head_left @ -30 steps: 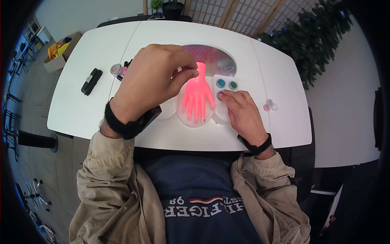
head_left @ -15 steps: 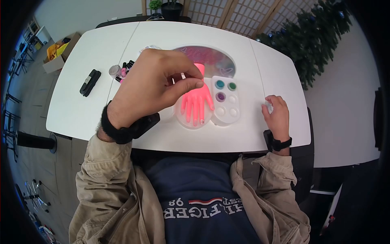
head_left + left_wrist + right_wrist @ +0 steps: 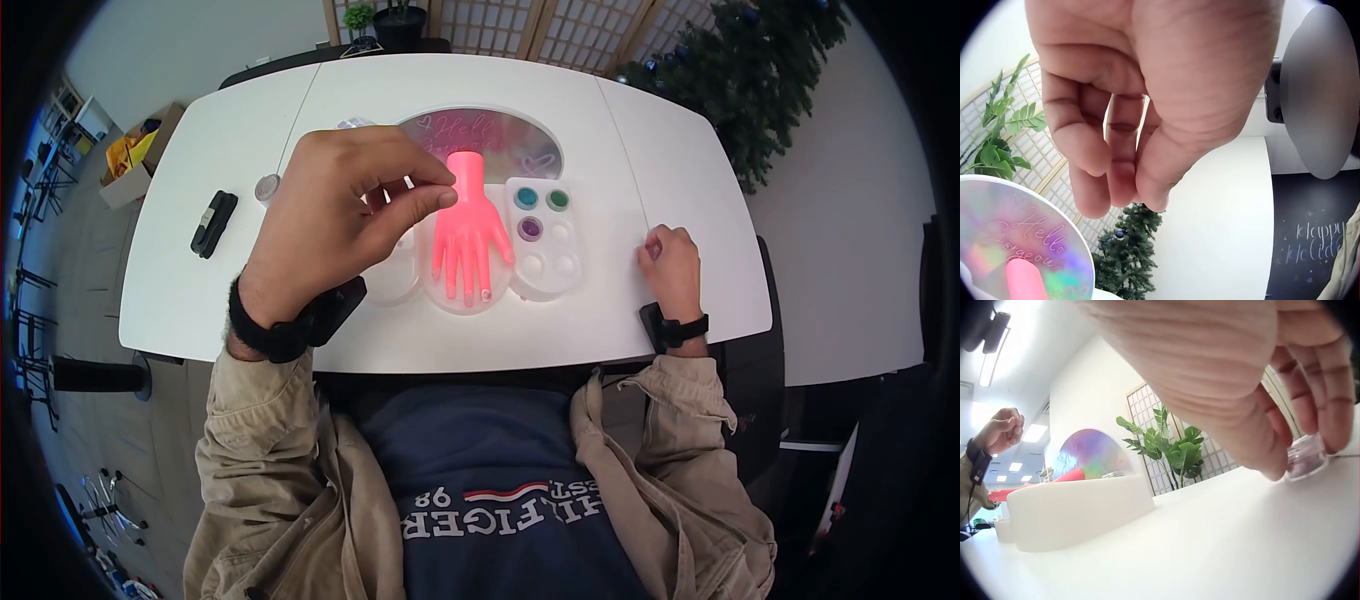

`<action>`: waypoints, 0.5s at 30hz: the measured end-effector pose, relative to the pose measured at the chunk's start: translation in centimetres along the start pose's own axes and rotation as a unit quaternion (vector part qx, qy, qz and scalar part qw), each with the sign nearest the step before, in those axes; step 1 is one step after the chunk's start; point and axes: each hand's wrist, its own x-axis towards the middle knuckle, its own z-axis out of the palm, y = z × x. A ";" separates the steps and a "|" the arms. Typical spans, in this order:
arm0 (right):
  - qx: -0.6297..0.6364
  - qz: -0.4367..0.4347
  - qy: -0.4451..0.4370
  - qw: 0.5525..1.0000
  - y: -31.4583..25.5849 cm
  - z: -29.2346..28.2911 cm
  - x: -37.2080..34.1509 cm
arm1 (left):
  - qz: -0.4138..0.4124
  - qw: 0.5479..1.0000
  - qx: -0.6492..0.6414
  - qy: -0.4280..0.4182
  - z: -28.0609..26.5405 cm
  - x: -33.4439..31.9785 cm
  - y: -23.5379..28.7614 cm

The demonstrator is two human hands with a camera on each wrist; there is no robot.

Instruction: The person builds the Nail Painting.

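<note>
The raised left hand (image 3: 345, 205) is above the table, left of a pink model hand (image 3: 466, 235); its thumb tip meets its fingertips. In the left wrist view no object shows between the left hand's fingertips (image 3: 1129, 200). At the table's right side the right hand (image 3: 675, 270) grips a small clear jar (image 3: 1307, 457), which stands on the table between thumb and fingers. A white palette (image 3: 561, 266) beside the model hand bears a teal pot (image 3: 526, 198), a green pot (image 3: 558, 200) and a purple pot (image 3: 530, 229).
Behind the model hand stands an oval iridescent sign (image 3: 525, 140). A black case (image 3: 214, 224) and a small round jar (image 3: 266, 189) lie on the left. A round clear dish (image 3: 392, 278) sits beside the model hand. Beyond the table stands a decorated tree (image 3: 740, 100).
The right hand has left the purple pot on the palette, moved right and closed round the small jar. The left hand stays raised, its fingertips together. The head view has shifted slightly.
</note>
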 end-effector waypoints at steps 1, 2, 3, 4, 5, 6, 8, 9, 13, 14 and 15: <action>0.015 -0.008 0.002 1.000 0.0 0.2 0.1 | 0.000 1.000 0.000 0.000 0.0 0.0 0.0; 0.030 -0.015 0.004 0.999 0.1 0.3 0.1 | 0.000 1.000 -0.001 0.000 0.0 0.0 0.1; 0.045 -0.024 0.005 0.999 0.1 0.4 0.2 | -0.001 1.000 -0.001 0.001 0.0 0.0 0.1; 0.071 -0.033 0.014 0.997 -0.5 0.1 0.2 | 0.001 1.000 -0.004 -0.001 0.1 0.0 0.1; 0.097 -0.043 0.022 0.994 -1.2 -0.3 0.2 | 0.002 1.000 -0.006 -0.002 0.1 0.1 0.0; 0.123 -0.053 0.029 0.991 -2.0 -0.6 0.1 | 0.002 1.000 -0.009 -0.003 0.2 0.0 0.1; 0.187 -0.128 0.058 0.972 -3.9 -1.0 0.0 | 0.003 1.000 -0.009 -0.007 0.4 0.0 0.1; 0.218 -0.164 0.074 0.959 -4.9 -1.1 -0.1 | 0.006 1.000 -0.010 -0.008 0.5 0.1 0.1; 0.270 -0.232 0.034 0.934 -7.6 -1.2 -0.6 | -0.002 1.000 -0.008 -0.019 0.4 0.1 0.4; 0.280 -0.233 0.031 0.931 -8.0 -0.9 -0.7 | -0.006 1.000 -0.006 -0.021 0.3 0.1 0.4; 0.289 -0.233 0.033 0.928 -8.5 -0.8 -0.8 | -0.011 1.000 -0.004 -0.023 0.3 0.1 0.5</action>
